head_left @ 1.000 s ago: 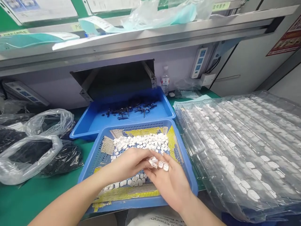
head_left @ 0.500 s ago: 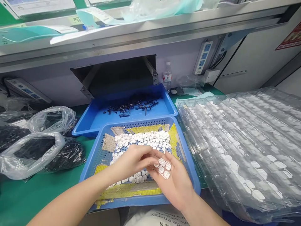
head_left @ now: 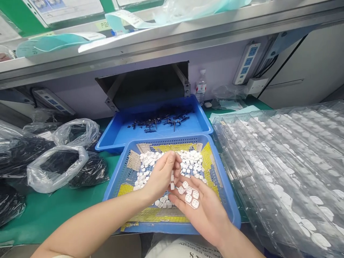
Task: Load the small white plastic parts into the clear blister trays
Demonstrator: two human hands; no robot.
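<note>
White pieces clutter basket; gap passable between basket and bags; plastic trays hem right.

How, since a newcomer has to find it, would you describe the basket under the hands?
On the green table, find the blue tray holding black parts. On its near side sits the blue basket with white pieces inside. Unlike the tray, it has perforated walls partly lined with yellow strips.

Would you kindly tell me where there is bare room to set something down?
Bare green tabletop shows between the black-filled bags and the blue basket; the blue tray has bare floor left of its black parts. Crowded: the basket, with white pieces under the left hand and right hand, and the right side, filled by clear trays.
</note>
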